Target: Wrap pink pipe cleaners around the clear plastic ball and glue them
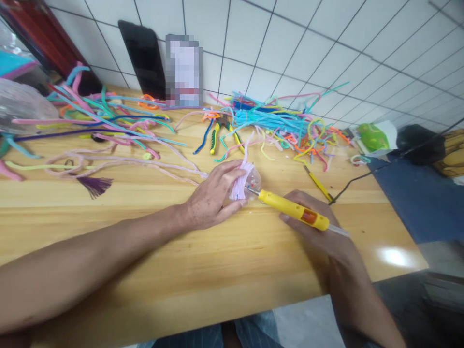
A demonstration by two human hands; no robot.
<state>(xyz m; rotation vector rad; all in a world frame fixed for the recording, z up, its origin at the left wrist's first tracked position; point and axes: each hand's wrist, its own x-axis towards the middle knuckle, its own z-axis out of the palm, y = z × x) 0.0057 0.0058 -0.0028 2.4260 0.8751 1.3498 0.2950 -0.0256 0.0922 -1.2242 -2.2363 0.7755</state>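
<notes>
My left hand (213, 195) is closed on a clear round piece (254, 181), partly covered by rows of lilac pipe cleaner (239, 186). One lilac end sticks up past my fingers. Small coloured specks show in the clear part. A yellow hot glue pen (286, 205), with a translucent glue stick coming out of its rear, is held in my right hand (311, 222). Its metal tip points at the clear piece, close to the edge of the lilac rows; whether it touches, I cannot tell. Pale pink pipe cleaners (155, 162) trail on the table left of my left hand.
Loose coloured pipe cleaners (108, 116) lie back left, and a blue bundle (271, 118) back right. Green-and-yellow pliers (215, 137), a purple tassel (94, 186) and a yellow pen-like tool (319, 183) lie around. Two phones, one a black phone (143, 58), lean on the tiled wall. A black cable (362, 176) runs right.
</notes>
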